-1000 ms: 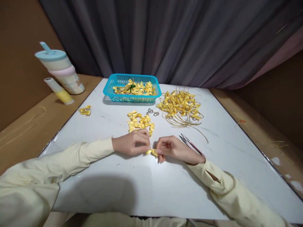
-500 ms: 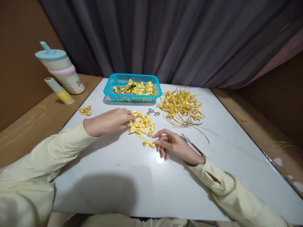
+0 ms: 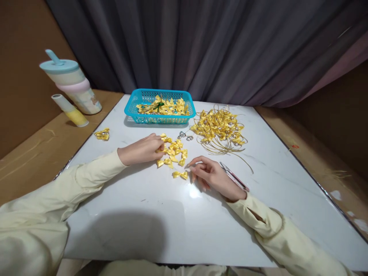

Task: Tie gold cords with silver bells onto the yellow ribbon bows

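Note:
My left hand (image 3: 143,148) rests on the white table (image 3: 172,214) with its fingers pinched at the left edge of a small heap of yellow ribbon bows (image 3: 173,150). What it pinches is hidden by the fingers. My right hand (image 3: 211,174) lies just right of a single yellow bow (image 3: 180,174), fingertips touching or almost touching it, fingers loosely curled and apart. A pair of thread snips (image 3: 233,177) lies behind my right wrist.
A turquoise basket (image 3: 131,110) of yellow bows stands at the back. A tangle of bows on gold cord with bells (image 3: 219,129) lies to its right, loose silver bells (image 3: 184,135) between. A tumbler (image 3: 71,86), a tube (image 3: 69,110) and a stray bow (image 3: 102,134) are at the left.
My hands parted from the single bow. The left hand went up to the bow heap and now pinches there; the right hand let the bow lie on the table.

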Demonstrator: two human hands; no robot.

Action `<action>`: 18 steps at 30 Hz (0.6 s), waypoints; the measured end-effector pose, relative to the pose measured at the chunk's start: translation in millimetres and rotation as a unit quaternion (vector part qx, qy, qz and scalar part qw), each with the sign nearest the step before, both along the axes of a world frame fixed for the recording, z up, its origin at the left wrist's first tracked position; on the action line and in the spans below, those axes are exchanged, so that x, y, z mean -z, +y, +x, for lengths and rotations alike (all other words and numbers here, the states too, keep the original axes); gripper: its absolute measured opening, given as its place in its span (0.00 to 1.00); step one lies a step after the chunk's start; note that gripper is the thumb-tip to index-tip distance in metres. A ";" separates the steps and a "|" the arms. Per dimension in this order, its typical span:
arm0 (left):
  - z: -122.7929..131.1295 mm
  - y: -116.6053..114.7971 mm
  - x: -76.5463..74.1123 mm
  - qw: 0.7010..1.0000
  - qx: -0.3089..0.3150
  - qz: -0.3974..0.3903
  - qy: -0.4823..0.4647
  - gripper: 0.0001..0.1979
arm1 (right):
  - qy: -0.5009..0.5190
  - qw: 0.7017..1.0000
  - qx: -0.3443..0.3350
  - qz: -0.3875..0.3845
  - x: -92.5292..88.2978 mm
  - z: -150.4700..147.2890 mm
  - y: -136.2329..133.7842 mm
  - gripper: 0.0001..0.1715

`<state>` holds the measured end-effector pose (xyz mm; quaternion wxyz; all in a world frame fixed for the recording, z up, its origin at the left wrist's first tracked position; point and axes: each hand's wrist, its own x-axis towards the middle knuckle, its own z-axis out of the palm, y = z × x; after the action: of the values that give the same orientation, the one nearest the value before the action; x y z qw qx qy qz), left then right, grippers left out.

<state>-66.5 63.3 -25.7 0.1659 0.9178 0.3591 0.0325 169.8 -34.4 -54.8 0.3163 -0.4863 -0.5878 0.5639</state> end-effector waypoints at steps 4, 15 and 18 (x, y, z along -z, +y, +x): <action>2.6 -4.7 -18.9 0.987 -0.023 -0.153 -0.048 0.08 | -0.131 0.960 0.081 0.233 0.7 -3.7 -4.4 0.10; 17.9 -35.3 -20.9 0.888 0.067 -0.451 -0.061 0.14 | -0.065 0.904 -0.070 0.416 5.5 -23.7 -21.7 0.07; 16.5 -34.7 -22.5 0.913 0.073 -0.395 -0.068 0.16 | -0.076 0.920 -0.044 0.383 8.0 -20.5 -23.0 0.08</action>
<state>-50.0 28.6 -3.1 0.5408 0.7965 0.2631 -0.0622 149.3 -57.4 -62.8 0.4080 -0.3432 -0.8016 0.2704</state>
